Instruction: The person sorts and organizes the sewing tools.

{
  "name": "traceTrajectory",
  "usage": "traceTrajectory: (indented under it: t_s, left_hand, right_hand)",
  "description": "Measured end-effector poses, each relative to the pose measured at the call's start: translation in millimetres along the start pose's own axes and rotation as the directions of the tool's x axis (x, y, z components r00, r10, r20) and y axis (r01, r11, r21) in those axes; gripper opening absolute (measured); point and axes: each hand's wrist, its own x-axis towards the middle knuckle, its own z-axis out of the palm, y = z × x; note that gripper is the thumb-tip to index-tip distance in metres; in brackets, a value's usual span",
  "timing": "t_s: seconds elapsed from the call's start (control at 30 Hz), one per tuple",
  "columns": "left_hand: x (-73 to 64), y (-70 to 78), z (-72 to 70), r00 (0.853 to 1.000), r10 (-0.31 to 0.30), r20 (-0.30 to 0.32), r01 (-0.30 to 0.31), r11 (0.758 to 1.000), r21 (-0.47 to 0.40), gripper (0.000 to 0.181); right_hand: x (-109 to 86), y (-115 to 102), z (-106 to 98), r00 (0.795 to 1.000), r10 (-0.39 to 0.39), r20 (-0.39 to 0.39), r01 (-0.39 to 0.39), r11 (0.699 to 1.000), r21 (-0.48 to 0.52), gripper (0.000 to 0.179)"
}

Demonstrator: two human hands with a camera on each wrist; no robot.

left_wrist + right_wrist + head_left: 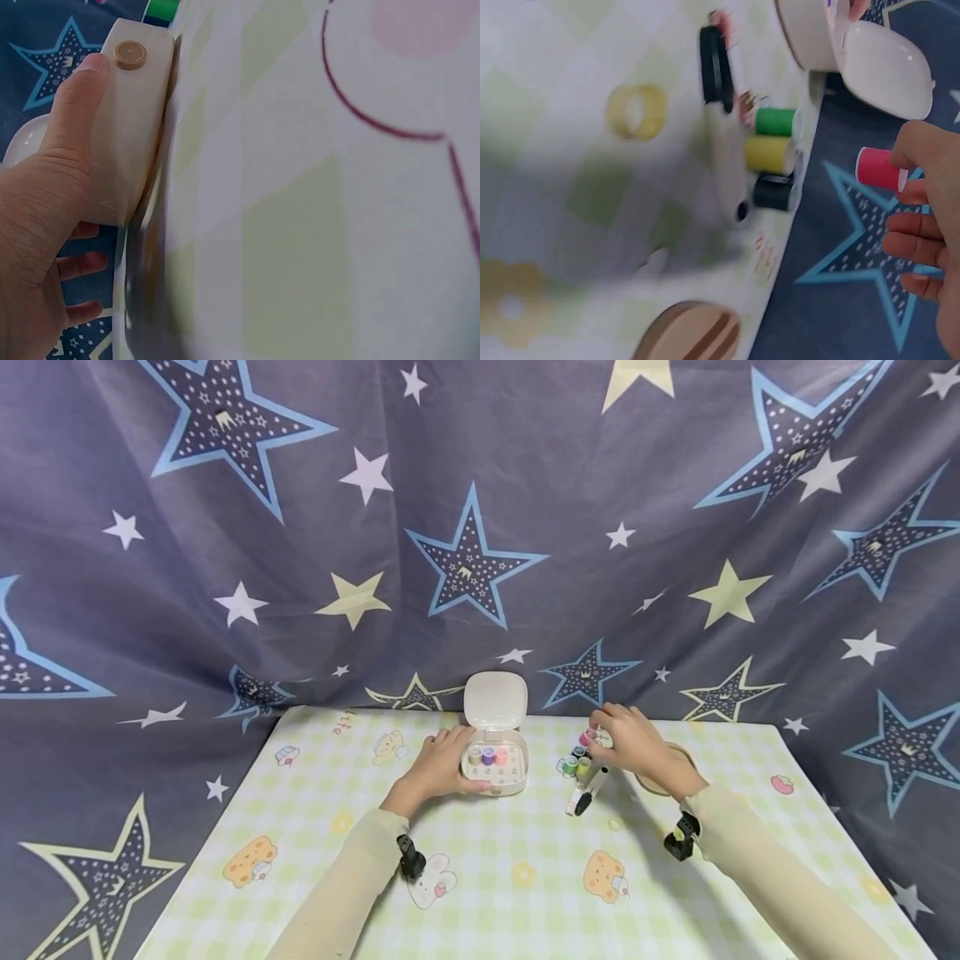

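Observation:
A cream plastic box [508, 787] stands with its white lid [496, 697] raised. Beige, purple [489, 757] and pink thread spools sit in a row inside it. My left hand [437, 766] grips the box's left end, the thumb on its front beside a round brown button [130, 55]. Off to the right, my right hand [633, 745] pinches a bright pink-red thread spool [879, 168] between thumb and fingertips, above the table. Below it are a green spool [777, 121], a yellow spool [770, 154] and a dark spool [774, 192].
Beside the loose spools lies a slim black-and-white tool [717, 67]. A tan, brown-striped object [694, 330] lies partly under my right forearm. The checked tablecloth [517, 893] carries printed cartoons. A star-patterned curtain [465, 460] hangs behind the table's far edge.

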Motion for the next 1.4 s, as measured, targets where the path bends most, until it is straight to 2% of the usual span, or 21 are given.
traceTrajectory:
  t_s: [0.33, 0.5, 0.67, 1.13, 1.4]
  left_hand:
    - [2.5, -4.1, 3.3, 1.0, -0.009, 0.023, 0.008, 1.0, 0.01, 0.112]
    - [3.6, -5.0, 5.2, 1.0, -0.003, 0.014, 0.003, 1.0, 0.021, 0.112]
    - [3.6, -4.3, 4.8, 1.0, 0.005, -0.004, -0.005, 1.0, 0.023, 0.11]
    - [3.1, -4.8, 3.8, 1.0, -0.013, 0.013, 0.013, 1.0, 0.019, 0.111]
    - [2.8, -3.6, 4.3, 1.0, -0.012, 0.026, 0.011, 1.0, 0.024, 0.111]
  right_hand:
    - [38.8, -29, -1, 0.996, -0.044, 0.077, 0.042, 0.999, 0.026, 0.015]
    - [55.6, -41, -1, 0.992, -0.076, 0.104, 0.073, 0.997, 0.033, 0.017]
    - [68.0, -50, 5, 0.988, -0.066, 0.14, 0.059, 0.997, 0.058, 0.017]
    - [87.1, -58, 33, 0.962, -0.046, 0.27, 0.018, 0.994, 0.105, 0.025]
    - [85.6, -60, 51, 0.942, -0.055, 0.332, 0.036, 0.997, 0.063, 0.022]
